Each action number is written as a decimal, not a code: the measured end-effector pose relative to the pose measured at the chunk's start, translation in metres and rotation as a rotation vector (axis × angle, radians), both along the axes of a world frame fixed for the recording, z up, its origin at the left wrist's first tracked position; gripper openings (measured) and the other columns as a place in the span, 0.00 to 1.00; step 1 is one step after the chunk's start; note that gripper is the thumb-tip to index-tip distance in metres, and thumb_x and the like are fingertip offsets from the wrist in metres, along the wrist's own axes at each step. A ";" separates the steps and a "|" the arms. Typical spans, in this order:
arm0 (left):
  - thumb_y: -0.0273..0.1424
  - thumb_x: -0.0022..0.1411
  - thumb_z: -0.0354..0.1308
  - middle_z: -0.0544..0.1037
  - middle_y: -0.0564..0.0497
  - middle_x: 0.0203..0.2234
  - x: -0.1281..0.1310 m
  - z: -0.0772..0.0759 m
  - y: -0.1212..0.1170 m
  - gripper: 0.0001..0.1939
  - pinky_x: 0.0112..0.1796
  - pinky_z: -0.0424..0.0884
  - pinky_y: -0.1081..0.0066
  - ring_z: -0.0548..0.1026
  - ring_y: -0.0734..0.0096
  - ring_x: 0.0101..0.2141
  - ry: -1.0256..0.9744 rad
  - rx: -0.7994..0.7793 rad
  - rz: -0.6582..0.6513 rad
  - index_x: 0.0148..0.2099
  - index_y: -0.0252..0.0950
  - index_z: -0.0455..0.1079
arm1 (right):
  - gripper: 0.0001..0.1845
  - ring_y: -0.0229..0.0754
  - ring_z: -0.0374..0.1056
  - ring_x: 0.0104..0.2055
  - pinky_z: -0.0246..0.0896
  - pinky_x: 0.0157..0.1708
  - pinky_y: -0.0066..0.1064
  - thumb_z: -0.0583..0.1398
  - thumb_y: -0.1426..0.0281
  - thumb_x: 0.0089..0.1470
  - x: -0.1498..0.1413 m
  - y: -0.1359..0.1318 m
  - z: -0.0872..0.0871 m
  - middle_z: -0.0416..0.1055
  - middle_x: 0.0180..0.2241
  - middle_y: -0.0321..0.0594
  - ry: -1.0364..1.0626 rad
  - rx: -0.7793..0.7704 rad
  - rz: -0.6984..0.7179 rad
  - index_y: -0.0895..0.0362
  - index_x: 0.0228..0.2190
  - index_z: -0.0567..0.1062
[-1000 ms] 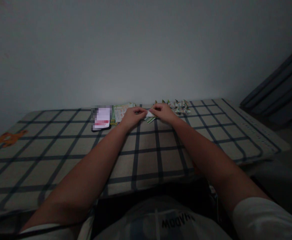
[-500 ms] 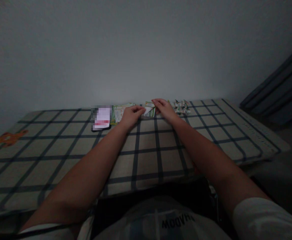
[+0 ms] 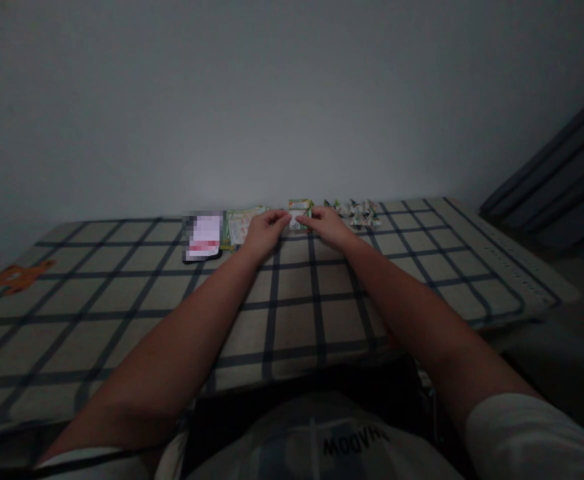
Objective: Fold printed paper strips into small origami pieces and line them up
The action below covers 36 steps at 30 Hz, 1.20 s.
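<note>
Between my two hands is a small printed paper [image 3: 301,204], green and yellow with a white part, partly folded. My left hand [image 3: 267,231] pinches its left edge with thumb and fingertips. My right hand [image 3: 328,225] grips the right side, its thumb lying across the white part. Left of my left hand lies a stack of similar printed papers [image 3: 239,227], partly covered by that hand. Beyond my right hand sits a small heap of folded paper pieces [image 3: 365,213], pointed and crumpled-looking; their exact shape is too small to tell.
A phone-like device [image 3: 205,237] with a bright, blurred-out screen lies left of the stack. The checked tablecloth [image 3: 292,320] covers the table, with an orange figure [image 3: 17,277] at its left. A plain wall [image 3: 292,100] rises behind; a dark curtain [image 3: 562,180] hangs at right.
My right hand has come down and closer to my left, its thumb now pressed on the paper. The slanted white flap seen earlier now lies flatter. My left hand has barely moved.
</note>
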<state>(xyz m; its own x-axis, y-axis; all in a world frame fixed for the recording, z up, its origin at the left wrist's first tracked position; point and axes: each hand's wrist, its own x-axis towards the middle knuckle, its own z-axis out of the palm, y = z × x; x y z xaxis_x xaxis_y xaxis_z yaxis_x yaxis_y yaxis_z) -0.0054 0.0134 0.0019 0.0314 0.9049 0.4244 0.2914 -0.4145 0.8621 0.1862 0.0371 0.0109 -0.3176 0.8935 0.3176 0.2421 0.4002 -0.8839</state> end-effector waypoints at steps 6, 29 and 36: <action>0.44 0.58 0.62 0.83 0.46 0.40 0.001 -0.001 -0.001 0.19 0.47 0.70 0.64 0.78 0.62 0.42 0.017 -0.007 -0.012 0.42 0.35 0.80 | 0.16 0.42 0.69 0.37 0.64 0.38 0.32 0.65 0.59 0.52 -0.001 0.000 0.001 0.76 0.31 0.40 0.029 0.021 -0.002 0.59 0.35 0.79; 0.41 0.52 0.66 0.83 0.48 0.33 0.000 0.002 0.000 0.15 0.43 0.71 0.65 0.77 0.65 0.35 -0.107 -0.102 0.058 0.37 0.36 0.80 | 0.21 0.37 0.61 0.26 0.57 0.29 0.30 0.60 0.52 0.56 0.003 -0.005 0.005 0.67 0.22 0.34 0.023 0.027 -0.047 0.57 0.25 0.74; 0.42 0.52 0.67 0.82 0.50 0.31 0.002 -0.002 0.000 0.14 0.42 0.70 0.66 0.76 0.67 0.33 -0.106 -0.122 0.011 0.35 0.37 0.80 | 0.17 0.39 0.67 0.33 0.62 0.34 0.30 0.65 0.57 0.53 0.003 -0.001 0.001 0.74 0.28 0.38 0.066 0.003 -0.011 0.60 0.32 0.78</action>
